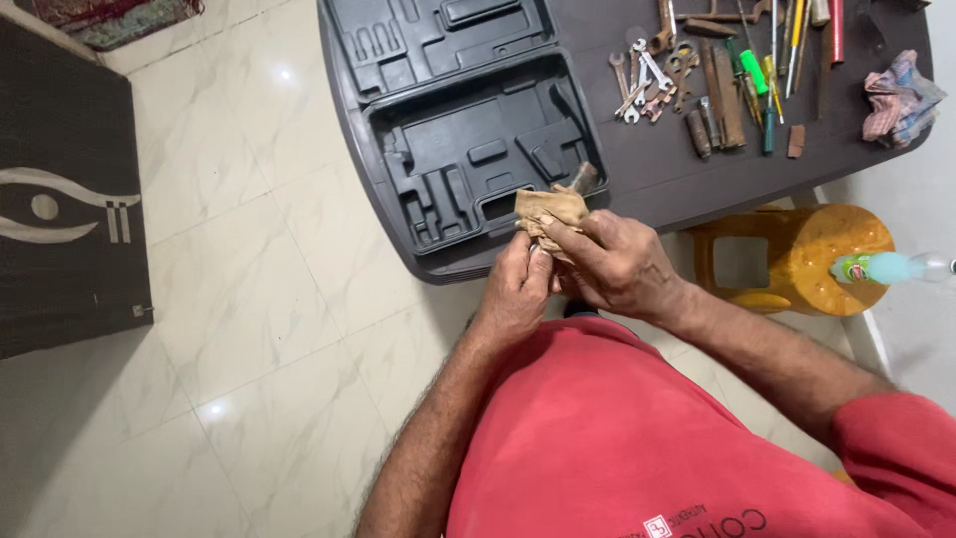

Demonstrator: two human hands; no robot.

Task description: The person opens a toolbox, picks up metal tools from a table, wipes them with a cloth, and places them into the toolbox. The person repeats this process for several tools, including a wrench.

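Pale marble floor below, dark plastic tabletop (637, 179) ahead: left hand (516, 291) and right hand (619, 264) both pinch a crumpled tan cloth (550, 209) wrapped round a small rusty metal tool (583, 177), just over the open black moulded tool case (468, 139).

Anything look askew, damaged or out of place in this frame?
Mildly. The open tool case juts past the table edge, and several tools in the row look rusty. Both hands, left hand and right hand, hold a tan cloth around a small metal part.
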